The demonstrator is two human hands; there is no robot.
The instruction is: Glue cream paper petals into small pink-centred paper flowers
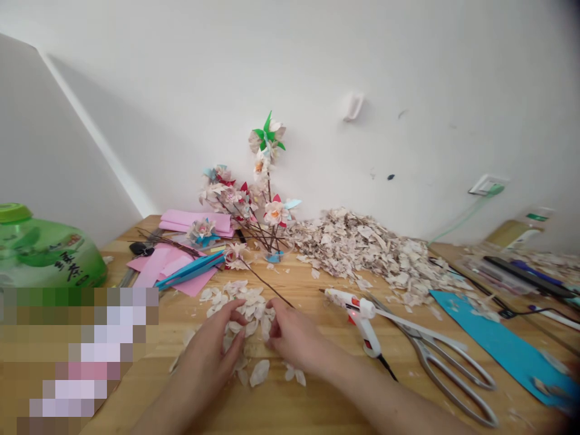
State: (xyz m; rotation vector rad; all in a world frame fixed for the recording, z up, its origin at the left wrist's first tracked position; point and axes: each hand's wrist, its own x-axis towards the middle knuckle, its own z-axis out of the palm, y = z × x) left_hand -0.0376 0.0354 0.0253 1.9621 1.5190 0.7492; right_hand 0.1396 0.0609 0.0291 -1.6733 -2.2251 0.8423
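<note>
Wooden table (pixel 272 417) scattered with loose petals (pixel 247 297).
Left hand (pixel 212 341) at the petals' left, thumb and fingers apart; right hand (pixel 296 337) at their right, fingers curled, grip unclear.

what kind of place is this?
Likely a flower-craft workbench, home or studio unclear: artificial flowers on brown stems, a glue gun, and pale petals scattered over the wooden tabletop.
</note>
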